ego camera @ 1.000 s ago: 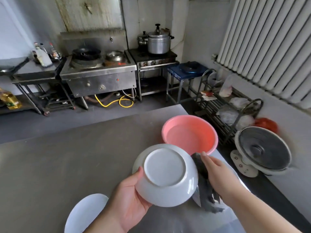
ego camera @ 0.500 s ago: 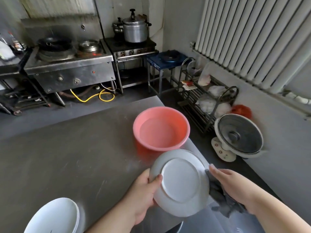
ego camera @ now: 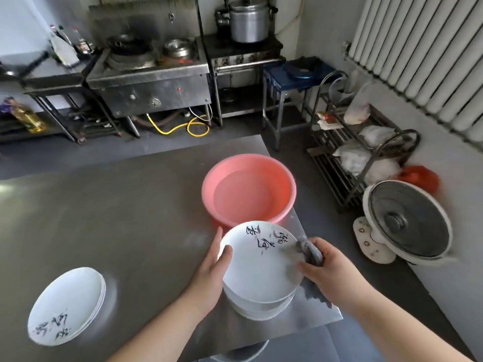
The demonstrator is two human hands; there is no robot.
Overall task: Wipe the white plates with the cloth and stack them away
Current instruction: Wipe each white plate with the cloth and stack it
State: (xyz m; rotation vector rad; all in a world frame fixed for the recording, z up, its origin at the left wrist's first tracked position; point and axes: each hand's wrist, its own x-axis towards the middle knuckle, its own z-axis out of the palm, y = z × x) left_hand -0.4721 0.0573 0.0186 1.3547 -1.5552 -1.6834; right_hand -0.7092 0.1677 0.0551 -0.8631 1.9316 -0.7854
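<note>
Steel bench [ego camera: 117,218], plate now face up under the cloth

Grey kitchen bench, near right corner: the left hand [ego camera: 209,270] holds a white plate [ego camera: 258,267] by its left rim, thumb laid on the upper face and fingers curled behind. The right hand [ego camera: 326,267] is clamped round a bunched grey cloth [ego camera: 309,250] and presses it to the plate's right rim. Half a second back the plate showed its plain underside. It has since been turned over, so the face with black brush markings looks up. I judge the back is done and the wipe of the front is just starting at the right edge. The plate is tilted above a stack [ego camera: 261,309] of white plates at the bench's near right; whether it touches the stack I cannot tell. Just beyond stands a pink basin [ego camera: 249,157]. Well apart, at the near left, lies a second stack [ego camera: 68,307] of marked plates, likely the finished pile where this one should go. Off the bench to the right, a fan [ego camera: 407,220] sits on the floor.
</note>
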